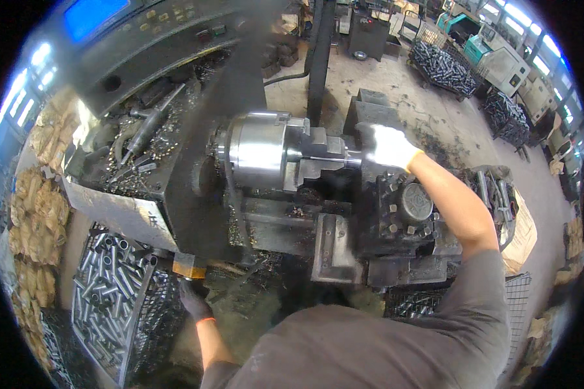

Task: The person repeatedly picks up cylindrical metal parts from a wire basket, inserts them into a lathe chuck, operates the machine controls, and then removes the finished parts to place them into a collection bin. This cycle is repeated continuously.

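Note:
My right hand [390, 147], in a white work glove, is at the free end of a metal workpiece [353, 159] that sticks out of the jaws of a steel lathe chuck [260, 148]. The glove hides whether its fingers close on the piece. Just in front of this hand stands the tool post [416, 202] with its round cap and several bolts. My left hand [194, 299], in a dark glove, is low at the left, beside a yellow block [190, 266] at the corner of the headstock; its fingers blend into the dark machine.
A wire basket [138, 311] of cut metal tubes stands at the lower left. Hand tools [148, 129] and metal chips lie on the headstock. More tubes and a piece of cardboard [520, 233] are at the right. Carts of metal parts [443, 68] stand farther back.

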